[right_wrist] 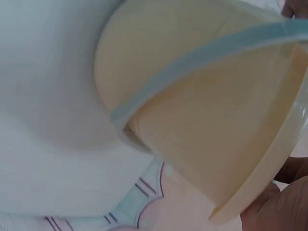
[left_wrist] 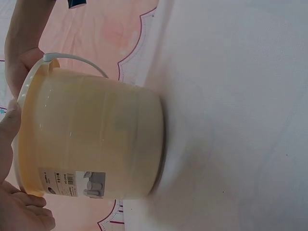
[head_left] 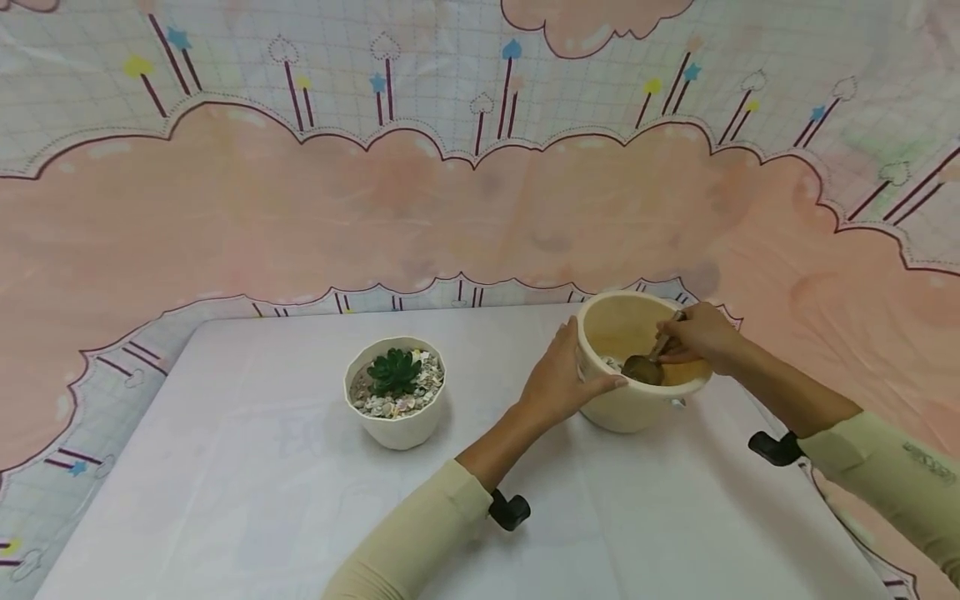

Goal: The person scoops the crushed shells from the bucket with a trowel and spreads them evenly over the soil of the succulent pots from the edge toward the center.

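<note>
Bucket mouth: right hand and spoon crowd the opening
Bucket rim, left: left hand blocks it
Bucket wall: handle hangs across one side
Between potted succulent and left hand: passable gap over the tabletop

Our left hand grips a cream bucket, our right hand a spoon; left of our left fingers stands a potted succulent.

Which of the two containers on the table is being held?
The cream bucket on the right, gripped by the left hand; the pot with the green succulent stands apart, untouched.
</note>
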The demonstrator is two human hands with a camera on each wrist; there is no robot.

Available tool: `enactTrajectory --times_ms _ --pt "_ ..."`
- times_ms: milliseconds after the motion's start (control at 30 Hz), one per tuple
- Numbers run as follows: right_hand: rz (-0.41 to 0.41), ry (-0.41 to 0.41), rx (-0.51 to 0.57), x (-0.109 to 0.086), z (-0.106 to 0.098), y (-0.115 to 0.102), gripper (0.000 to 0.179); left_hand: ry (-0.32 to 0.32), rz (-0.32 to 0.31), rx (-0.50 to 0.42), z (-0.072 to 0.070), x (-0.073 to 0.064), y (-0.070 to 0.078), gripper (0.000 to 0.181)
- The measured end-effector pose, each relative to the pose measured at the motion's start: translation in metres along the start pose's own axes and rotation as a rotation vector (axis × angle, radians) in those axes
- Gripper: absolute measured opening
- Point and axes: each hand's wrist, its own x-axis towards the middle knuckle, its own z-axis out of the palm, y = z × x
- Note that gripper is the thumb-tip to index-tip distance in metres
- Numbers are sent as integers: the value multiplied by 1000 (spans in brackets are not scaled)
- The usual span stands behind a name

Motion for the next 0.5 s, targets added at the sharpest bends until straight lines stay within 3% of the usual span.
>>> enactTrajectory --times_ms 300,500 --pt "68 3 149 8 16 -4 32 -12 -19 -15 3 -1 0 108" --pt "135 -39 351 14 20 0 31 -14 -6 -2 1 -1 1 106"
